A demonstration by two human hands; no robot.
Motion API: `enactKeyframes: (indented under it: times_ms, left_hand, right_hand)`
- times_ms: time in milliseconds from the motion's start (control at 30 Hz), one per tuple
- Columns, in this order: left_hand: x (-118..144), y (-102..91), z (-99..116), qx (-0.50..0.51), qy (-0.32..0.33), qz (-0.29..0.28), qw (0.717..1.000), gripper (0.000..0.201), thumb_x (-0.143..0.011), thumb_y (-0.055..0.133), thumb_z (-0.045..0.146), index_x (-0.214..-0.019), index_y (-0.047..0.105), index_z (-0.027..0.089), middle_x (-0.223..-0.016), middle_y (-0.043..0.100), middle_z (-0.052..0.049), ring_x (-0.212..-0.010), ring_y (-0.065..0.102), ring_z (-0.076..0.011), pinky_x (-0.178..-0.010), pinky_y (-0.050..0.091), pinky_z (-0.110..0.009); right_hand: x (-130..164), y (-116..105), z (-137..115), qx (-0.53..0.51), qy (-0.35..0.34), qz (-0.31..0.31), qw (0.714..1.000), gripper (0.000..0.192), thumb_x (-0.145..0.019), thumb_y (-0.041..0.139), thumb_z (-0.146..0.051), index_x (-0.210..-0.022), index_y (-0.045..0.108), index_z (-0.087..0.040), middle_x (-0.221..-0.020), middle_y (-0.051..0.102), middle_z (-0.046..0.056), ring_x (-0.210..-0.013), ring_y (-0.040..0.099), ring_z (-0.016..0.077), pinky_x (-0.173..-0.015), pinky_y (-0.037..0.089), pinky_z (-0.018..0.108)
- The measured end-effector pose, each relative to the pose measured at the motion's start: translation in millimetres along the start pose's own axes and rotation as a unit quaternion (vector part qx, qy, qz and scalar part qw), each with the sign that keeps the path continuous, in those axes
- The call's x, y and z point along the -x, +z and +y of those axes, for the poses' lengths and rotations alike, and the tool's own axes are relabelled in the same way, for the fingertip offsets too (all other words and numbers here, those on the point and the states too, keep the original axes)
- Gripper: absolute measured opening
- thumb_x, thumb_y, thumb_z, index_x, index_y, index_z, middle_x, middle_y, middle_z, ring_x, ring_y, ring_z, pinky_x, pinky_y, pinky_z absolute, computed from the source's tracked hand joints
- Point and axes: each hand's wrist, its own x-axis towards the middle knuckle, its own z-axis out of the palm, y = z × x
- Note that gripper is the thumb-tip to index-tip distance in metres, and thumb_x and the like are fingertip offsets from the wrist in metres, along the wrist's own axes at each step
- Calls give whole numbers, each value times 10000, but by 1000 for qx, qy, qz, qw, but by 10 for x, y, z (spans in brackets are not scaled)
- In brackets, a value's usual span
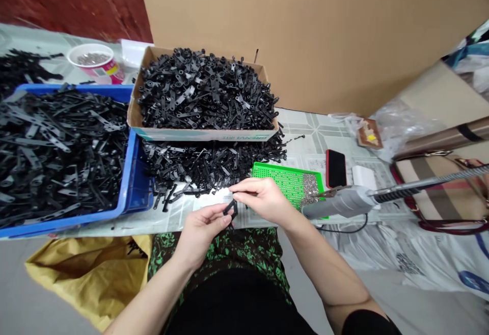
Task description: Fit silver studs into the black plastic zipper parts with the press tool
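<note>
Lap: the person's green-patterned garment [229, 253] is filling the bottom centre of the frame, with both forearms reaching up from it.
Left hand: the left hand [200, 230] is sitting just below centre, its fingers closing on the lower end of a small black plastic strip [230, 208].
Right hand: the right hand [263, 198] is coming in from the right of centre, fingertips pinching down at the top of the same strip, so both hands are gripping it between them.
Strip: it is being held just above the table edge, in front of the lap; whether it is one piece or two pressed together cannot be told.
Step in hand: judging by the grips, the hands are fitting or aligning the part at the near edge of the table.
Next move: it is likely calling for a steady hold and fine alignment, with the grey power tool [344, 201] lying just right of the hands.
Green tray: the green tray [284, 177] is lying just behind the right hand, holding small silvery bits.
Loose pile: the heap of black parts [206, 164] is spreading across the centre of the table.
Cardboard box: the cardboard box [202, 133] is standing behind the heap, filled high.
Blue bin: the blue bin [132, 172] is occupying the left of the frame, also full.
Phone: the red-cased phone [336, 168] is lying right of the tray.
</note>
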Motion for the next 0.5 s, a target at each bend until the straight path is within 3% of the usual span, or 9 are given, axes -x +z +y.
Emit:
enactKeyframes:
  times_ms: [200,300,500]
  left_hand:
    - [18,52,35,15,-3,0,1000,324,-385,891,245,-692,790,221,-558,711,-26,-678,689,-209,-680,543,-301]
    - [27,71,46,13,-2,-2,1000,321,-391,890,247,-695,791,219,-542,701,-17,-603,659,-176,-644,533,-284]
    - [25,91,24,3,-12,-20,1000,316,-410,882,233,-713,795,205,-605,731,-35,-565,633,-158,-634,530,-293]
  right_hand:
    - [34,-36,-53,-34,-31,4,999,147,-789,642,-160,-860,757,-219,-861,770,19,-779,717,137,-746,598,266]
    - [36,-36,-50,-36,-42,3,998,147,-795,639,-169,-864,758,-221,-870,770,21,-792,718,138,-758,599,268]
    - [58,-37,-43,-10,30,9,999,160,-763,651,-151,-858,764,-214,-869,774,32,-779,723,155,-748,596,285]
